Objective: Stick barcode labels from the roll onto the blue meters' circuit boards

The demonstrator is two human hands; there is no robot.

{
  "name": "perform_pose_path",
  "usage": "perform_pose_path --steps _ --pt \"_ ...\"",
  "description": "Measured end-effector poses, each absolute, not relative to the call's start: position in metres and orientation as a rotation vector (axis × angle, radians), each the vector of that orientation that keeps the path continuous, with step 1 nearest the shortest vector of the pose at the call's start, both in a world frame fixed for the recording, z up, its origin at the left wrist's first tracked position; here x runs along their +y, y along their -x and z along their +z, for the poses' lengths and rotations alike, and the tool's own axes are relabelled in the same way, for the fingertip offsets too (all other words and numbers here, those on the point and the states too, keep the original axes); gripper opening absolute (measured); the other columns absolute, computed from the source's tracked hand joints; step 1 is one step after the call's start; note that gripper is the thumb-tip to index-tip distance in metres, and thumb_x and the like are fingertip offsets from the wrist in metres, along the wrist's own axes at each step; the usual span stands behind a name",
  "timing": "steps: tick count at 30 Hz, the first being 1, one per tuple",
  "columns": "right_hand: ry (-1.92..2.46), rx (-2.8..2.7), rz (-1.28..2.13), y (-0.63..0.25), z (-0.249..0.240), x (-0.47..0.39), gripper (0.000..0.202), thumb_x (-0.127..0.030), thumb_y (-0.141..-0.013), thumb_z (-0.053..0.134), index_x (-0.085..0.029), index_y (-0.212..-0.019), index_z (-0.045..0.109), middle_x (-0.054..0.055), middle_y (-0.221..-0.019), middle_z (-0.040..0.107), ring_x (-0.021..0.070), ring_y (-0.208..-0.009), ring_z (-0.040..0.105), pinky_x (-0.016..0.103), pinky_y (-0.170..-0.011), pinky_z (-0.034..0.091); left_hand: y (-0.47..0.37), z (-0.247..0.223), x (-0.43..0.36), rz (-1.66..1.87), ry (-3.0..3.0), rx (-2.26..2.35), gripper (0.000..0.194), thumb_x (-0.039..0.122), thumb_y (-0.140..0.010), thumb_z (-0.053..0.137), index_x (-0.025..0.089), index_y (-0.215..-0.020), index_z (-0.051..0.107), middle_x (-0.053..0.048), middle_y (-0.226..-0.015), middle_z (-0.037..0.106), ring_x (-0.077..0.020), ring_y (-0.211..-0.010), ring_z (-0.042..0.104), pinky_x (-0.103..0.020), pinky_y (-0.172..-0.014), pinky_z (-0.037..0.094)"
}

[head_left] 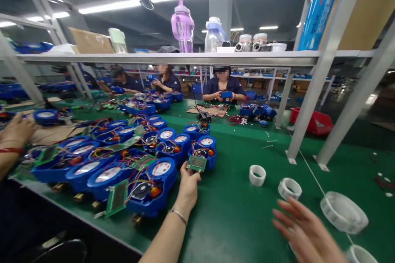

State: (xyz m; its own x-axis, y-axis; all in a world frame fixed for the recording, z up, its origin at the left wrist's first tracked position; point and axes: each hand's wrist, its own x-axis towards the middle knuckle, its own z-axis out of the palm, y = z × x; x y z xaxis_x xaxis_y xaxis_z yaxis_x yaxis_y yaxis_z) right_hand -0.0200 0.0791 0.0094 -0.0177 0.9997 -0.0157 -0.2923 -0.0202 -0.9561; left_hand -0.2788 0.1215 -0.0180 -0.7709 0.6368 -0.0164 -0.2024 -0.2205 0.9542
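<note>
My left hand (189, 187) pinches the edge of a small green circuit board (196, 163) with a display. Wires run from that board into a blue meter housing (210, 160) with a round white dial, just behind my fingers. To its left, several similar blue housings (165, 199) stand in rows, with coloured wires and loose boards on top. My right hand (305, 230), a little blurred, is over the bench with its fingers stretched out and nothing visible in it. Just beyond its fingertips is a white roll (290, 189), apparently of labels or tape.
More white rolls (257, 175) lie on the green bench (234, 213), a wide one (344, 212) at the right. Metal posts (311, 90) hold a shelf (191, 58) with bottles. At the left edge is another person's hand (18, 131). Co-workers sit opposite; a red bin (311, 121) stands beyond.
</note>
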Motion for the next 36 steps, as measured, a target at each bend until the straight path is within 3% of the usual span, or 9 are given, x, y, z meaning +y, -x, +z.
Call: perform_pose_path --steps 3,8,12,17,20,23,26,32,36 --pt "0.947 -0.788 1.693 0.097 0.025 0.123 0.044 -0.046 -0.095 0.06 -0.02 -0.13 0.058 0.011 -0.132 0.062 0.0254 -0.112 0.064 0.048 -0.095 0.053 0.288 -0.017 0.122 2.091 -0.53 1.382 0.044 0.036 -0.093 0.063 0.02 -0.133 0.053 -0.011 -0.134 0.057 -0.0269 -0.112 0.062 -0.05 -0.093 0.055" --pt "0.924 -0.595 1.929 0.197 0.043 0.204 0.038 -0.038 -0.096 0.061 -0.018 -0.128 0.058 0.01 -0.128 0.061 0.0243 -0.108 0.064 0.046 -0.09 0.056 0.301 -0.008 0.125 2.078 -0.585 1.23 0.042 0.038 -0.093 0.062 0.019 -0.131 0.055 -0.011 -0.128 0.06 -0.0251 -0.106 0.064 -0.047 -0.089 0.056" --pt "0.832 -0.578 2.009 0.218 0.036 0.219 0.035 -0.035 -0.096 0.062 -0.017 -0.126 0.058 0.009 -0.125 0.063 0.0231 -0.105 0.066 0.044 -0.087 0.058 0.295 -0.003 0.121 2.013 -0.603 1.195 0.042 0.036 -0.093 0.063 0.019 -0.13 0.055 -0.01 -0.125 0.061 -0.0244 -0.103 0.064 -0.046 -0.087 0.056" --pt "0.845 -0.585 1.998 0.173 0.019 0.195 0.034 -0.034 -0.096 0.062 -0.017 -0.125 0.059 0.009 -0.123 0.064 0.0222 -0.102 0.066 0.043 -0.086 0.058 0.249 -0.004 0.08 1.928 -0.551 1.138 0.054 0.024 -0.088 0.064 0.023 -0.139 0.046 -0.01 -0.134 0.057 -0.0263 -0.113 0.06 -0.048 -0.097 0.05" --pt "0.868 -0.57 1.938 0.117 0.009 0.159 0.032 -0.032 -0.095 0.063 -0.016 -0.123 0.061 0.008 -0.118 0.068 0.021 -0.098 0.069 0.042 -0.086 0.058 0.203 -0.009 0.038 1.788 -0.531 1.074 0.079 0.007 -0.071 0.062 0.031 -0.144 0.042 -0.004 -0.139 0.058 -0.0235 -0.122 0.057 -0.039 -0.106 0.045" --pt "0.888 -0.553 1.861 0.059 0.004 0.12 0.036 -0.028 -0.087 0.071 -0.019 -0.121 0.065 0.004 -0.107 0.076 0.0211 -0.095 0.072 0.039 -0.089 0.057 0.157 -0.013 0.001 1.665 -0.527 1.012 0.092 0.006 -0.059 0.062 0.036 -0.144 0.041 0.002 -0.151 0.05 -0.0231 -0.133 0.051 -0.032 -0.112 0.038" --pt "0.905 -0.577 1.78 0.017 0.003 0.094 0.043 -0.03 -0.079 0.077 -0.022 -0.12 0.068 0.002 -0.104 0.079 0.0227 -0.1 0.073 0.039 -0.096 0.055 0.124 -0.015 -0.02 1.592 -0.531 0.978 0.098 0.007 -0.054 0.063 0.037 -0.145 0.042 0.002 -0.154 0.047 -0.027 -0.138 0.046 -0.035 -0.117 0.034" --pt "0.95 -0.738 1.548 -0.025 -0.008 0.069 0.052 -0.055 -0.089 0.063 -0.025 -0.132 0.062 0.007 -0.137 0.065 0.025 -0.129 0.058 0.045 -0.112 0.044 0.109 -0.03 -0.024 1.509 -0.639 1.005 0.095 0.011 -0.065 0.068 0.039 -0.15 0.034 -0.002 -0.155 0.046 -0.031 -0.139 0.046 -0.044 -0.12 0.032" --pt "0.919 -1.006 1.132 -0.046 -0.041 0.03 0.048 -0.045 -0.1 0.049 -0.031 -0.146 0.044 0.006 -0.156 0.045 0.0228 -0.144 0.042 0.047 -0.122 0.029 0.115 -0.044 -0.022 1.516 -0.713 1.048 0.095 0.013 -0.065 0.071 0.038 -0.15 0.038 -0.002 -0.159 0.039 -0.0337 -0.14 0.045 -0.045 -0.119 0.034"
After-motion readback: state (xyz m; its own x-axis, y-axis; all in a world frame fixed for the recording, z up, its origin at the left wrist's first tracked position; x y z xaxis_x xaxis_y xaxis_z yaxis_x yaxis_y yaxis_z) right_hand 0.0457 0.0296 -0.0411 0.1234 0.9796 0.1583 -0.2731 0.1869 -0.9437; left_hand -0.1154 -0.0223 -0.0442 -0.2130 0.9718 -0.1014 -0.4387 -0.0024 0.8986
